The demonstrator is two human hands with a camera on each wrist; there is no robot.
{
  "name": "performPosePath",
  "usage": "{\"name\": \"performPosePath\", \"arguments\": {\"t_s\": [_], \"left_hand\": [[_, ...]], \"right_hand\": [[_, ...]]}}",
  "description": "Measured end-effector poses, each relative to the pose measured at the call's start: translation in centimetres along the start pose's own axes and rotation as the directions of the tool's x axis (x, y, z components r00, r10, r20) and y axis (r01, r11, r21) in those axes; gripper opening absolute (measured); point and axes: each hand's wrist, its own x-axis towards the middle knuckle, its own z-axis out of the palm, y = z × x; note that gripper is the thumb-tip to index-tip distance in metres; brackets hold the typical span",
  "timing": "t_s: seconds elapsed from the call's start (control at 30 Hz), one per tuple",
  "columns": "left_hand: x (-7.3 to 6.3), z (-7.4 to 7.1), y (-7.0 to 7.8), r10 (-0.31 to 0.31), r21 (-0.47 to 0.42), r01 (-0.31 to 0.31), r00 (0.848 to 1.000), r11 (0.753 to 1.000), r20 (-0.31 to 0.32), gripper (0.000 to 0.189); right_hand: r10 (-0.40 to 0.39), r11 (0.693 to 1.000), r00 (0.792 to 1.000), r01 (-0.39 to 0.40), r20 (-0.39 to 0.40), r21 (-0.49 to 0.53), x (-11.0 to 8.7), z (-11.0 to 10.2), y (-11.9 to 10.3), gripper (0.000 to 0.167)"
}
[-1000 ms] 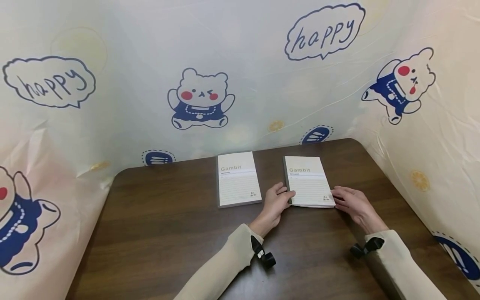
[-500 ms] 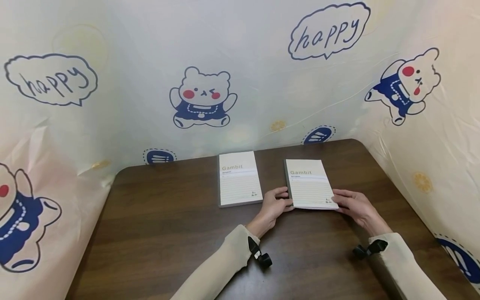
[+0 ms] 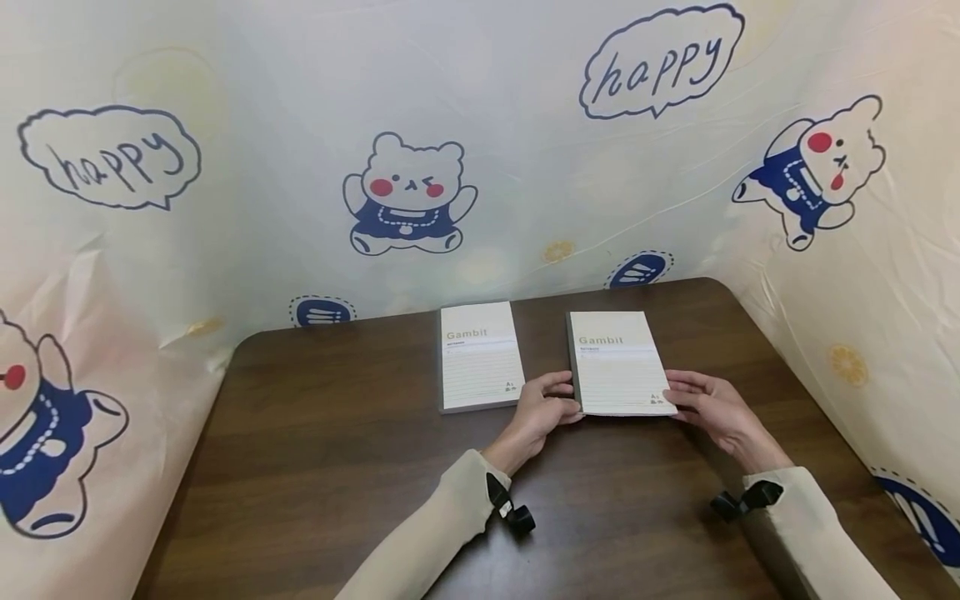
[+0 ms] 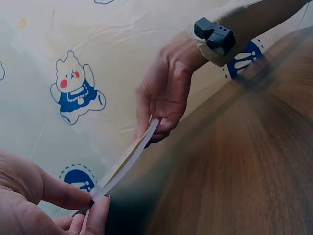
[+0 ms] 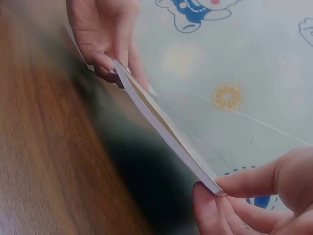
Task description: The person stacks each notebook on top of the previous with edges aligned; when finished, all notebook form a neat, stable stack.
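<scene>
A white notebook (image 3: 618,362) with "Gambit" on its cover and a grey spine is held level between both hands, raised over the table with a dark shadow below in the wrist views. My left hand (image 3: 542,410) pinches its spine side near the lower left corner, thumb on top. At the lower right corner my right hand (image 3: 716,410) pinches the opposite edge, thumb on the cover and fingers beneath. The page block (image 5: 156,125) shows a narrow gap under the cover in the right wrist view. A second, matching notebook (image 3: 480,354) lies to the left, beside my left hand.
Both notebooks are toward the back of a dark brown wooden table (image 3: 315,467) with rounded corners. A pale curtain (image 3: 517,150) printed with bears and "happy" bubbles closes in the back and sides. Each sleeve cuff carries a small black camera (image 3: 517,518).
My right thumb has come onto the cover, and both hands have firmed their pinch. The held notebook dipped slightly toward me, then rose a little. The left notebook stays put.
</scene>
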Motion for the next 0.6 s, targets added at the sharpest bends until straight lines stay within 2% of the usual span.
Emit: {"name": "performPosePath", "arguments": {"t_s": [0.27, 0.43, 0.6], "left_hand": [[-1.3, -1.6, 2.1, 0.048, 0.037, -0.049, 0.999, 0.998, 0.02, 0.06], [-2.2, -3.3, 3.3, 0.063, 0.09, -0.063, 0.998, 0.994, 0.007, 0.061], [-2.9, -5.4, 3.8, 0.074, 0.129, -0.073, 0.997, 0.989, -0.006, 0.061]], "right_hand": [[-0.039, 0.999, 0.999, 0.039, 0.031, -0.01, 0.0, 1.4, -1.6, 0.068], [-0.07, 0.997, 0.996, 0.069, 0.063, 0.018, 0.5, 3.1, -2.5, 0.067], [-0.094, 0.995, 0.992, 0.091, 0.087, 0.033, 1.2, 5.0, -3.2, 0.065]]}}
